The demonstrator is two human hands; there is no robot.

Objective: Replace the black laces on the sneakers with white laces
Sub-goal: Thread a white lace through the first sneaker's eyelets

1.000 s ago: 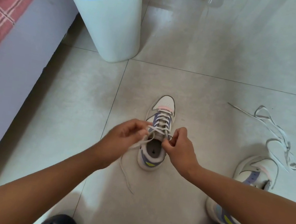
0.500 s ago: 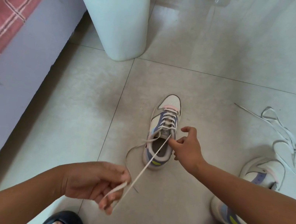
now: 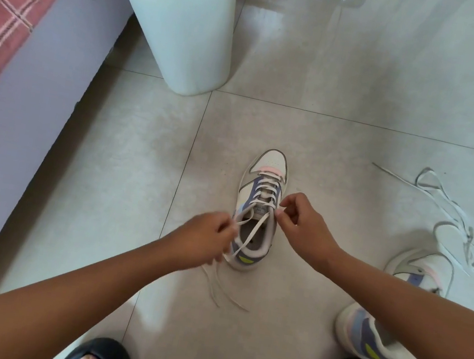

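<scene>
Pinched in the left hand [image 3: 204,241] is the white lace [image 3: 252,231], beside the sneaker's collar; the right hand [image 3: 300,220] is curled at the top eyelet, though its hold on the lace cannot be told. On the floor [image 3: 339,71] are seen a bin [image 3: 184,31], the sneaker [image 3: 266,165] between the hands, a second sneaker [image 3: 361,329] and a loose lace [image 3: 453,219] at the right.

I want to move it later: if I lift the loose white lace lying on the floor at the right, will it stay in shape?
Probably not: the loose white lace lies in slack loops, so it looks floppy. It is thin and flat, likely very light, and its tangled loops may snag.
</scene>
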